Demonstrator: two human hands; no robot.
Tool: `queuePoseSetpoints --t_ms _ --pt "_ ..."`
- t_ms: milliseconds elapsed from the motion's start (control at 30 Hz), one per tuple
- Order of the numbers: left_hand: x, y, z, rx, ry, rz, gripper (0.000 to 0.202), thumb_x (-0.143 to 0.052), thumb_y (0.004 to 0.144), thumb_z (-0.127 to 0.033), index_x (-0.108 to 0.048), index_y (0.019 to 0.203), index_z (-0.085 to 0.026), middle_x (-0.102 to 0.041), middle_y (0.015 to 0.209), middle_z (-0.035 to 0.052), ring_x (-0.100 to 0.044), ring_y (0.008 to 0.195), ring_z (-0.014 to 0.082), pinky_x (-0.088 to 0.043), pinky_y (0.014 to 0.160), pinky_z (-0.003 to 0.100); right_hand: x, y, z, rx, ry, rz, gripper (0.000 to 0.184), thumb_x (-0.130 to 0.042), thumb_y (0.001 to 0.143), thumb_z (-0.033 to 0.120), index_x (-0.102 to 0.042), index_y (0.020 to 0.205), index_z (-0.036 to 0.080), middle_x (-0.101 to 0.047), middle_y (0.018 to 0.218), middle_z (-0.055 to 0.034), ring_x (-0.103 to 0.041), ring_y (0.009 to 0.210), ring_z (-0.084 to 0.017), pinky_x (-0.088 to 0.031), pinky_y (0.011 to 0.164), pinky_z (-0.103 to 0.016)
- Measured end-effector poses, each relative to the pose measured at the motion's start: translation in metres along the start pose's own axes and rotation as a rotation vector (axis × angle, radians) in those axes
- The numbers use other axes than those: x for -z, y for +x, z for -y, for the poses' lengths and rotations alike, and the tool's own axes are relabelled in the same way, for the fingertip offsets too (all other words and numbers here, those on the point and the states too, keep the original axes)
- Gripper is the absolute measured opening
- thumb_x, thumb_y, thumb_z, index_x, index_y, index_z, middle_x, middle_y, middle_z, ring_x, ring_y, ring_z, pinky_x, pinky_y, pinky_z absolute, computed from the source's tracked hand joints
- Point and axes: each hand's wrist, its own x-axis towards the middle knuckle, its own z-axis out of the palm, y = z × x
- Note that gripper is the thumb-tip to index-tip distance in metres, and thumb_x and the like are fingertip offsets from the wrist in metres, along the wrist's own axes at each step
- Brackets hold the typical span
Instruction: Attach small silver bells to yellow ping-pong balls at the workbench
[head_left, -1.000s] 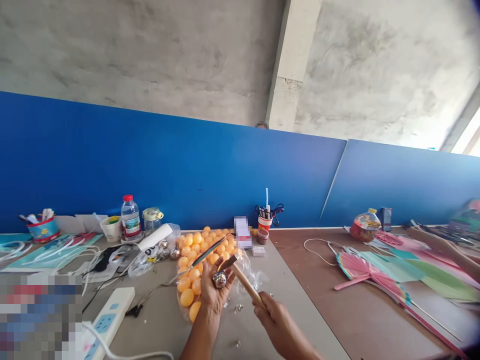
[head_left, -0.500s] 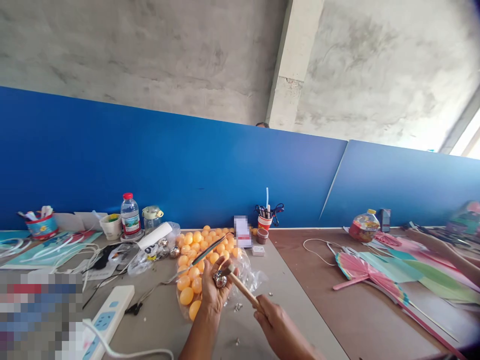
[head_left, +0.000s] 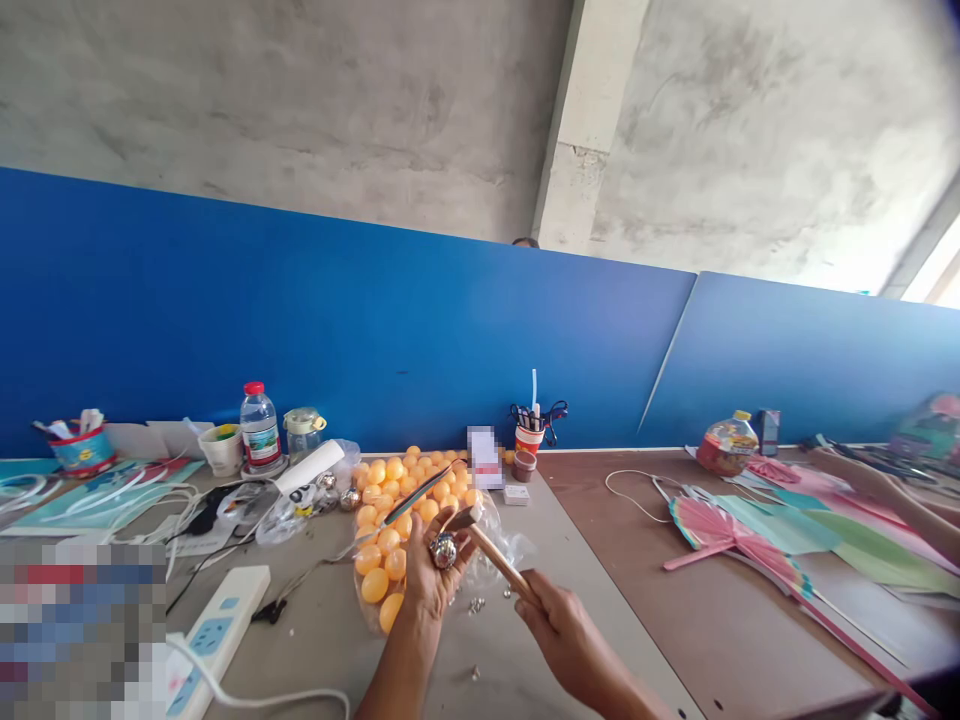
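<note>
The left hand is turned palm up and grasps a shiny silver ball, cupping it between thumb and fingers over the near edge of the grey table. The right hand, to its right, is clenched around the wooden handle of a hammer. The handle slants up and to the left, so that the hammer's head sits just beyond the ball on the far side; whether the two touch, I cannot tell. Behind and to the left of the left hand lies a clear bag full of orange balls, with a long dark strip slanting across them. Small metal bits are scattered on the table between and near the two hands. Farther left, another silver ball lies beside crumpled plastic, and a white power strip lies near the left edge of the scene. Along the far side, against a blue partition, stand a bottle with a red cap, a glass jar and a cup holding scissors. On the brown table to the right lies a pink fan, near a bottle with a yellow cap; another person's arm reaches in from the far right.
</note>
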Motion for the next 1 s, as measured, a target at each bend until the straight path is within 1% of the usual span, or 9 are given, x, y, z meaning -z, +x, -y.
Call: queuePoseSetpoints --t_ms 133,300,467,567,633,700,800,900,1000 --pt "-0.002 0.000 0.002 -0.020 0.037 -0.042 0.029 -0.056 0.091 -0.037 -0.066 0.096 -0.010 -0.071 0.071 0.0090 -0.069 0.060 0.0165 -0.061 0.070 0.038 0.005 0.003 0.006 -0.047 0.118 0.016 0.016 -0.045 0.085 0.034 -0.046 0.076 0.021 -0.040 0.064 0.0041 -0.038 0.059 -0.012 -0.031 0.056 -0.023" --pt "-0.005 0.000 0.004 -0.026 0.080 -0.115 0.020 -0.058 0.091 -0.030 -0.064 0.095 -0.011 -0.069 0.073 0.0088 -0.070 0.067 0.0164 -0.061 0.069 0.032 0.003 0.001 -0.007 -0.114 0.227 0.026 0.019 -0.046 0.084 0.036 -0.054 0.087 0.019 -0.042 0.065 0.0043 -0.039 0.057 -0.012 -0.033 0.054 -0.023" --pt "-0.005 -0.002 0.003 -0.017 0.048 -0.088 0.021 -0.056 0.092 -0.030 -0.064 0.094 -0.011 -0.069 0.073 0.0082 -0.069 0.065 0.0158 -0.061 0.069 0.034 0.008 0.001 -0.012 -0.138 0.234 0.002 0.020 -0.048 0.083 0.036 -0.057 0.087 0.019 -0.041 0.063 0.0044 -0.038 0.056 -0.012 -0.033 0.052 -0.022" --pt "-0.004 -0.002 0.001 -0.010 0.040 -0.067 0.029 -0.054 0.092 -0.036 -0.065 0.096 -0.009 -0.070 0.073 0.0095 -0.069 0.062 0.0168 -0.061 0.066 0.036 0.006 0.000 -0.012 -0.123 0.189 0.024 0.019 -0.049 0.083 0.036 -0.057 0.087 0.019 -0.043 0.064 0.0041 -0.038 0.058 -0.012 -0.033 0.054 -0.022" --pt "-0.003 -0.002 0.000 -0.013 0.062 -0.069 0.033 -0.054 0.091 -0.039 -0.065 0.097 -0.009 -0.071 0.075 0.0106 -0.070 0.063 0.0186 -0.061 0.065 0.036 0.003 -0.001 -0.014 -0.115 0.138 0.053 0.017 -0.051 0.082 0.035 -0.057 0.085 0.019 -0.044 0.065 0.0039 -0.039 0.060 -0.012 -0.032 0.055 -0.022" --pt "-0.004 -0.001 0.001 -0.030 0.091 -0.108 0.028 -0.058 0.089 -0.037 -0.065 0.096 -0.010 -0.071 0.074 0.0091 -0.071 0.065 0.0187 -0.061 0.066 0.035 0.000 -0.002 -0.017 -0.115 0.105 0.071 0.015 -0.051 0.081 0.033 -0.057 0.084 0.019 -0.045 0.066 0.0036 -0.040 0.062 -0.012 -0.032 0.057 -0.023" --pt "-0.005 0.000 0.003 -0.056 0.093 -0.171 0.014 -0.063 0.087 -0.025 -0.065 0.091 -0.012 -0.070 0.073 0.0059 -0.071 0.068 0.0171 -0.060 0.075 0.036 0.000 -0.002 -0.019 -0.130 0.103 0.068 0.015 -0.050 0.082 0.031 -0.057 0.084 0.018 -0.044 0.065 0.0038 -0.039 0.062 -0.012 -0.031 0.057 -0.023" --pt "-0.005 0.002 0.006 -0.058 0.081 -0.149 0.011 -0.062 0.088 -0.023 -0.064 0.089 -0.012 -0.070 0.076 0.0069 -0.070 0.067 0.0166 -0.060 0.079 0.040 0.001 -0.001 -0.018 -0.135 0.145 0.035 0.018 -0.048 0.084 0.032 -0.058 0.087 0.018 -0.043 0.064 0.0042 -0.037 0.060 -0.012 -0.030 0.055 -0.023" --pt "-0.003 0.003 0.006 -0.050 0.100 -0.124 0.013 -0.060 0.089 -0.023 -0.064 0.092 -0.012 -0.071 0.077 0.0076 -0.070 0.065 0.0161 -0.061 0.079 0.040 0.000 -0.001 -0.016 -0.123 0.153 0.029 0.019 -0.048 0.084 0.033 -0.059 0.089 0.018 -0.046 0.066 0.0037 -0.039 0.060 -0.012 -0.032 0.056 -0.023"
